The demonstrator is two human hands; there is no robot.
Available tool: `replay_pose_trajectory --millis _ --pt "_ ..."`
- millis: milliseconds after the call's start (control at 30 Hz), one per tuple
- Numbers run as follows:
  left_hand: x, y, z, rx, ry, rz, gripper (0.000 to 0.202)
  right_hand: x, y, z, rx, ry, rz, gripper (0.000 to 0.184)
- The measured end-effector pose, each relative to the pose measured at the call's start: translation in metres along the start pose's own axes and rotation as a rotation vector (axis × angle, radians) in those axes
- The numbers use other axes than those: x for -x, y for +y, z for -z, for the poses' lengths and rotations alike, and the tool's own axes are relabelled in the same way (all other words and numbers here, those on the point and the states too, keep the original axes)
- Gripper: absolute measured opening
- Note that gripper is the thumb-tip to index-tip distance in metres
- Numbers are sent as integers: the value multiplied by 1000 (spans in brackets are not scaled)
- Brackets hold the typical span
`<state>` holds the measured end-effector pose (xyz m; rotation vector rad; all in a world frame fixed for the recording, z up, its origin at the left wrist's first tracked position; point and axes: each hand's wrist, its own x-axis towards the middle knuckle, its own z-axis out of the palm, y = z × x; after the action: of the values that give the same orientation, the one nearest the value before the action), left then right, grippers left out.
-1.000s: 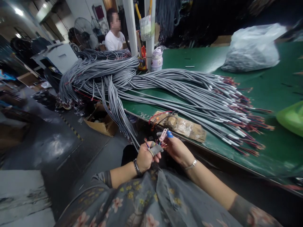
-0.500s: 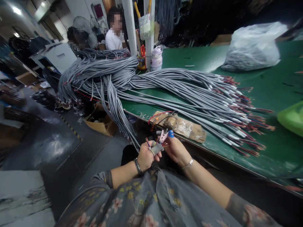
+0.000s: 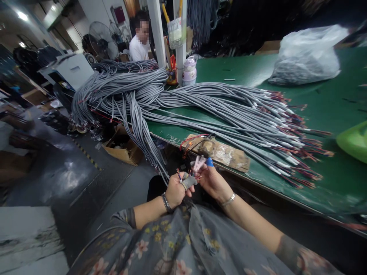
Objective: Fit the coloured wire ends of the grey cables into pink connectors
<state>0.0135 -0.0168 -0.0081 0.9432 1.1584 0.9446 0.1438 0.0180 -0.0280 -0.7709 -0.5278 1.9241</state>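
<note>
My left hand point(image 3: 175, 190), with grey wrapping on a finger, is closed round the stripped end of a grey cable. Thin coloured wires point(image 3: 179, 174) poke out above its fingers, and more fan out toward the other hand. Beside it, my right hand point(image 3: 214, 182) is closed at these wire ends, blue wrapping on its thumb. A pale pink piece point(image 3: 198, 163) shows at its fingertips; whether it is a small tool or a finger covering I cannot make out. A bunch of grey cables point(image 3: 137, 118) hangs over the table edge and runs down toward my left hand.
Many grey cables point(image 3: 206, 101) with white-banded, stripped ends lie across the green table point(image 3: 321, 191). A taped board point(image 3: 226, 152) lies at the near edge. Farther back are a plastic bag point(image 3: 306, 57), a purple bottle point(image 3: 189, 70) and a post. A person point(image 3: 139, 46) sits beyond.
My hands stay nearly in place. The right hand and the pink piece have shifted slightly, and the pink piece looks more blurred.
</note>
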Motion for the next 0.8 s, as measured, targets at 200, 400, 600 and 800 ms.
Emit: replay_pose_trajectory --millis 200,400,600,800 --pt "5 1 6 -41 -36 -16 47 13 -4 10 32 -66 -148 45" --pt "5 0 8 -135 -107 -3 48 23 -9 4 239 -55 -150 32" --pt "6 1 9 -176 -160 -37 47 20 -7 6 167 -79 -261 24" --pt "7 -3 12 -112 -98 -78 45 23 4 12 48 -100 -284 20"
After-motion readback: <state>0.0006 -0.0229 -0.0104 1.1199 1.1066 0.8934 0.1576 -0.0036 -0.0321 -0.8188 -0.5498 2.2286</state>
